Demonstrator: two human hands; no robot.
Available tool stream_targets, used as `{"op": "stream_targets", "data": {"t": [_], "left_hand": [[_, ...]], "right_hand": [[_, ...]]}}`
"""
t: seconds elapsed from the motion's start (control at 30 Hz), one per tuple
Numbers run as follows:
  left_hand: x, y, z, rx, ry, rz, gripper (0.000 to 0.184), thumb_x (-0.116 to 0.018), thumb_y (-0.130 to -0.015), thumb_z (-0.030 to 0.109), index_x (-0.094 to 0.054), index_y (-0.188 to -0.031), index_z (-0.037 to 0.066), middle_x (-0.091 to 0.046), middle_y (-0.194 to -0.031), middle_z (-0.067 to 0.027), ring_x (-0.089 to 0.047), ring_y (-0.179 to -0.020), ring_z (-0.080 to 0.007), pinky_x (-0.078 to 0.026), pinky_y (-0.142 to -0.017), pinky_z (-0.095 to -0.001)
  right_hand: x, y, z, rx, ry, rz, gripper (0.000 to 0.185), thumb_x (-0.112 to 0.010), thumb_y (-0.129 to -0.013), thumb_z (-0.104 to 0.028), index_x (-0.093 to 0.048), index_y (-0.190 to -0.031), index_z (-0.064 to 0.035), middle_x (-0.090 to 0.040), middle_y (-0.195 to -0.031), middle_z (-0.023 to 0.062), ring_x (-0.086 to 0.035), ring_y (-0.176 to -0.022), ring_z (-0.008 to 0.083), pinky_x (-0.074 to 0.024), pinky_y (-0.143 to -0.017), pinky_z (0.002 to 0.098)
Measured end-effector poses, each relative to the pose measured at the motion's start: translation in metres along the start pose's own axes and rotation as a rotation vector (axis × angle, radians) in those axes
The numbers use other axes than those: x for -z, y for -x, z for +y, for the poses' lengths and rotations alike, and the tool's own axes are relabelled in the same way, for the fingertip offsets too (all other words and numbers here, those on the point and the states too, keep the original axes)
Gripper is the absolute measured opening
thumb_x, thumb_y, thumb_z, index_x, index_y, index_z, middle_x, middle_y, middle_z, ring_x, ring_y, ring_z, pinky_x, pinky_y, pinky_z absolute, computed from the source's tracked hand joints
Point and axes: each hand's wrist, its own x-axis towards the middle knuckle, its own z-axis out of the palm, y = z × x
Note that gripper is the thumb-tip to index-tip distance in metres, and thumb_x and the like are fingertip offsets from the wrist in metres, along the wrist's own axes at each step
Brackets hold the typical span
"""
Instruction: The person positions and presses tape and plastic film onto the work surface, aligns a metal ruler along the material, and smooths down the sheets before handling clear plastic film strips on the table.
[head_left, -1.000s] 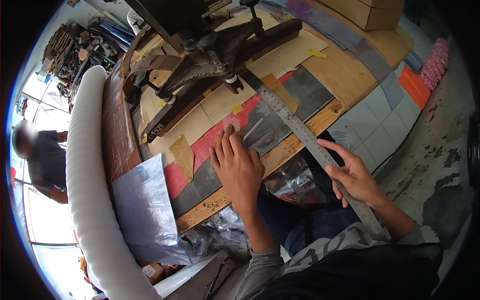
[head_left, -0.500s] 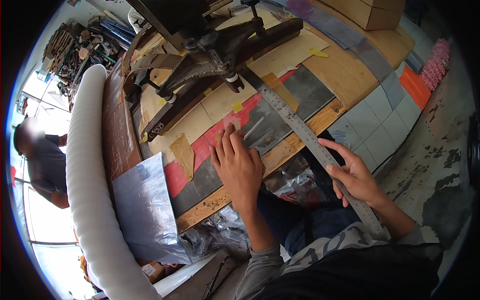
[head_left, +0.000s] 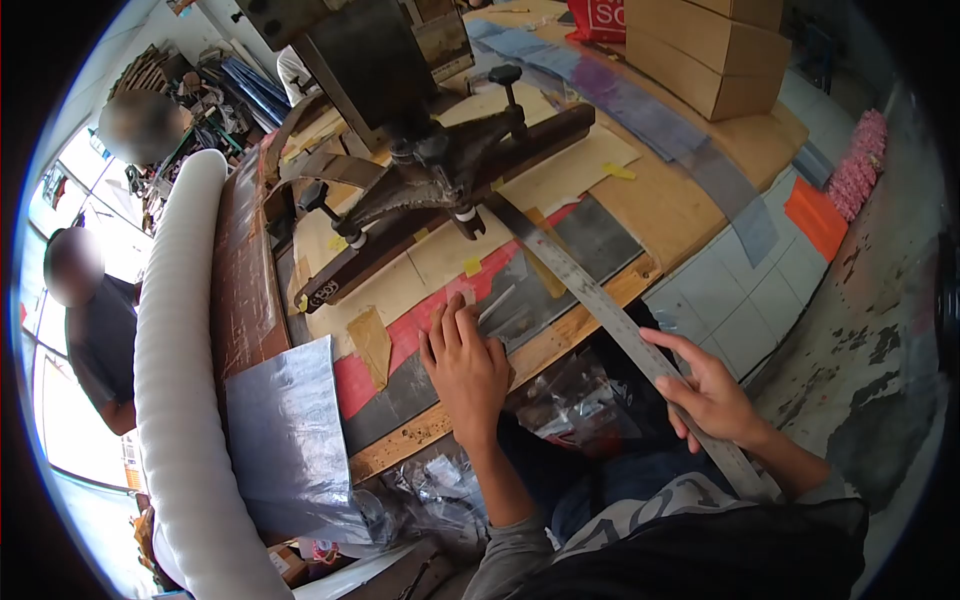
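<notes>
My right hand [head_left: 708, 392] grips a long steel ruler [head_left: 585, 283], thumb on top and index finger stretched along its edge. The ruler slants up and left across the wooden edge strip [head_left: 590, 318], its far end beside the dark metal bar of a press [head_left: 430, 190]. Resting on the work board, my left hand [head_left: 468, 370] has its fingers extended, their tips at the red strip [head_left: 410, 335]. A thin pale strip [head_left: 498, 302] lies just right of those fingers on the dark grey surface [head_left: 540, 305]. Anything beneath the left palm is hidden.
A large white foam roll [head_left: 185, 380] stands along the left, beside a silvery plastic sheet [head_left: 285, 430]. Cardboard boxes [head_left: 700, 60] are stacked at the back right. A co-worker [head_left: 95, 310] is at far left. Clear plastic bags [head_left: 440, 480] lie below the table edge.
The view has tilted upward, so the press and boxes show more fully. A second blurred head appears at upper left. Both hands keep nearly the same places, the right still holding the ruler.
</notes>
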Motion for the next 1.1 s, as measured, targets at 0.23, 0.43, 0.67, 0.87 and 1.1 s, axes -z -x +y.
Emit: {"op": "stream_targets", "data": {"t": [0.23, 0.43, 0.67, 0.87, 1.1], "left_hand": [[-0.002, 0.002, 0.001, -0.009, 0.008, 0.041, 0.033, -0.051, -0.077, 0.006, -0.053, -0.11, 0.006, -0.055, -0.13, -0.0119, -0.048, -0.123, -0.0305, -0.03, -0.107, -0.0512], [0.002, 0.002, 0.005, -0.006, 0.001, -0.001, 0.033, -0.051, -0.079, 0.008, -0.055, -0.112, 0.006, -0.053, -0.136, -0.011, -0.043, -0.132, -0.0294, -0.026, -0.111, -0.0508], [0.012, 0.001, 0.003, -0.048, 0.065, -0.151, 0.059, -0.061, -0.078, 0.043, -0.054, -0.13, 0.015, -0.045, -0.144, -0.0082, -0.036, -0.137, -0.0258, -0.016, -0.114, -0.0531], [0.01, -0.001, 0.006, -0.025, -0.023, -0.192, 0.067, -0.058, -0.079, 0.053, -0.049, -0.138, 0.021, -0.04, -0.149, -0.0072, -0.031, -0.14, -0.027, -0.015, -0.114, -0.054], [-0.004, -0.005, 0.002, -0.051, -0.104, -0.171, 0.07, -0.053, -0.083, 0.054, -0.042, -0.144, 0.023, -0.033, -0.153, -0.0058, -0.029, -0.141, -0.0266, -0.014, -0.113, -0.0562]], "right_hand": [[0.059, 0.024, -0.017, 0.106, 0.101, 0.352, 0.054, -0.053, -0.094, -0.01, -0.032, -0.144, -0.0102, -0.057, -0.072, 0.0056, -0.049, -0.042, 0.0077, -0.0456, -0.033, 0.0238], [0.213, -0.128, -0.085, 0.381, 0.527, 0.382, 0.064, -0.062, -0.086, -0.011, -0.033, -0.143, -0.0091, -0.061, -0.105, 0.011, -0.052, -0.051, 0.0072, -0.0441, -0.039, 0.0228], [0.37, -0.361, -0.103, 0.343, 1.327, 0.263, 0.052, -0.056, -0.08, 0.0, -0.048, -0.131, -0.0005, -0.056, -0.12, 0.0226, -0.06, -0.089, 0.0332, -0.048, -0.086, 0.0417], [0.243, -0.301, -0.088, 0.807, 1.356, 0.495, 0.036, -0.055, -0.085, -0.002, -0.054, -0.12, 0.0026, -0.056, -0.11, 0.0226, -0.053, -0.106, 0.0402, -0.0434, -0.095, 0.043], [0.031, -0.148, -0.012, 1.057, 1.005, -0.027, 0.048, -0.056, -0.092, -0.034, -0.052, -0.131, -0.0062, -0.051, -0.135, 0.0157, -0.046, -0.127, 0.0323, -0.0355, -0.105, 0.048]]}}
